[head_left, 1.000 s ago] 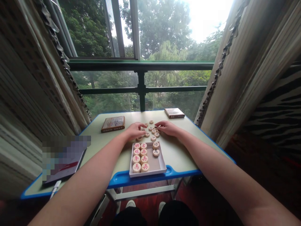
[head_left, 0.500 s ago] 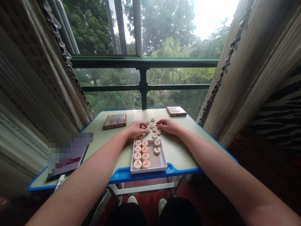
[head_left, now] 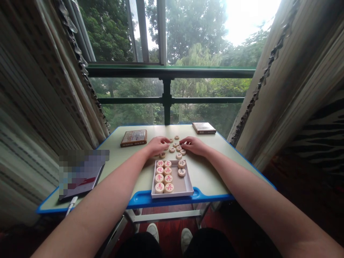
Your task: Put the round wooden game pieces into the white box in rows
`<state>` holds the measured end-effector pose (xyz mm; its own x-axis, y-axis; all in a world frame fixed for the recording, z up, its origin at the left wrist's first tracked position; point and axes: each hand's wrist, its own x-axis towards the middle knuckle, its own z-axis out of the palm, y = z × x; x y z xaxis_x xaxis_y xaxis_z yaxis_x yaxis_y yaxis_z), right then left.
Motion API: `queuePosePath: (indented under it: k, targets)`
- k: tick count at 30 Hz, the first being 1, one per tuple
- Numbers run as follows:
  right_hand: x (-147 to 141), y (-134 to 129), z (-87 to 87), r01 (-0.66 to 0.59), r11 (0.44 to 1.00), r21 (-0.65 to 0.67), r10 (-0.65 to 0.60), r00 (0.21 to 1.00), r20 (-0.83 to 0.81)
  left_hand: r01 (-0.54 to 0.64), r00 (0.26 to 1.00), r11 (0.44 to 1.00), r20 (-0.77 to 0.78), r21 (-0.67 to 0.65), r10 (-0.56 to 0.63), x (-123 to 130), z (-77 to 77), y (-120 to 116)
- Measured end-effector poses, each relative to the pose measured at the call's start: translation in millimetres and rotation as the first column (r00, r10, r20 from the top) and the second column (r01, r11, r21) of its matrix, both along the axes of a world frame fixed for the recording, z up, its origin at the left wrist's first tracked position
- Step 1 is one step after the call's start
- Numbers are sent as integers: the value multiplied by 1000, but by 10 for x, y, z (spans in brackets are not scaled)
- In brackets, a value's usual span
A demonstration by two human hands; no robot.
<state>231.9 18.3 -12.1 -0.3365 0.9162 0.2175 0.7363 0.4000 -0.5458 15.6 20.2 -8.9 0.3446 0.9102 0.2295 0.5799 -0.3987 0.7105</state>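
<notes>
Several round wooden Chinese chess pieces [head_left: 178, 156] lie loosely on the table between my hands. My left hand [head_left: 158, 145] is at the left edge of this group, its fingers curved and a little apart, with one piece [head_left: 172, 149] just beyond the thumb. On the opposite side, my right hand [head_left: 194, 145] has its fingertips pinched around a piece mostly hidden by them. Nearer to me sits a shallow white box [head_left: 185, 186]. Red-marked pieces [head_left: 168, 178] stand in two columns on its left, and two black-marked pieces [head_left: 182, 172] on its right.
The pale table [head_left: 118, 157] has a blue edge. A brown flat box [head_left: 133, 138] lies at the back left, another box [head_left: 204, 128] at the back right. At the left a dark tablet-like device [head_left: 91, 177] rests beside a white cable [head_left: 72, 203].
A piece that was under my left fingertips now lies free on the table, slightly right of the hand. My right hand stays at the group's right side. The whole view shifts slightly.
</notes>
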Motion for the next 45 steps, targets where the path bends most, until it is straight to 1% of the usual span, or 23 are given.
queuePosePath:
  k: [2,4,7,9,10,13,16,19,21,24,28,30,31,34,35,36,38,40,42,45]
  targets:
    - [4,8,-16,12,1000,15,-11,1000,-7,-50,998,998,48,-26,51,-1,5,11]
    - [10,14,-23,22,1000,22,-22,1000,-16,-68,997,996,31,-49,70,-2,3,18]
    - [23,15,-8,34,999,41,-33,999,-23,-10,1000,999,-27,-48,9,0,-8,9]
    - [29,9,15,37,997,72,-35,999,-32,17,1000,1000,-24,-12,-17,5,-8,-2]
    - [29,4,27,31,995,90,-27,999,-45,12,1000,1000,-10,3,-12,8,-3,-9]
    - [-1,-33,54,-8,988,153,28,991,-132,-2,995,1000,104,-2,2,28,38,-36]
    - [-69,-112,70,-92,972,218,146,958,-246,71,958,994,282,-84,-45,61,98,-79]
    - [-138,-215,97,-149,941,304,244,921,-303,144,912,978,403,-149,-73,92,137,-117]
    - [-169,-272,121,-141,917,373,263,917,-300,169,885,971,460,-171,-73,105,144,-128]
    - [-193,-324,148,-112,871,478,252,938,-238,214,840,958,537,-191,-80,119,144,-134]
    - [-226,-388,196,-105,816,568,234,959,-160,270,790,944,604,-189,-105,133,160,-155]
    - [-243,-456,252,-87,808,583,214,965,-152,273,790,946,601,-173,-118,125,176,-171]
    - [-248,-502,287,-83,817,571,203,968,-149,257,796,954,593,-154,-119,116,184,-180]
    - [-230,-678,377,-107,883,456,188,973,-136,181,832,981,544,-76,-111,86,216,-228]
    - [-213,-742,388,-123,905,408,193,972,-135,184,850,981,511,-62,-128,79,230,-253]
    - [-191,-804,386,-138,920,366,199,970,-136,210,871,976,465,-56,-160,77,245,-282]
    - [-142,-919,343,-148,939,310,201,968,-147,299,904,952,338,-68,-260,80,280,-345]
    - [-99,-1011,274,-157,949,274,203,967,-150,365,916,928,206,-76,-344,86,316,-403]
    - [-78,-1075,214,-182,954,239,220,965,-142,380,921,923,118,-62,-371,86,348,-441]
    - [-92,-1119,170,-241,949,205,268,957,-114,375,926,927,61,-30,-373,66,376,-461]
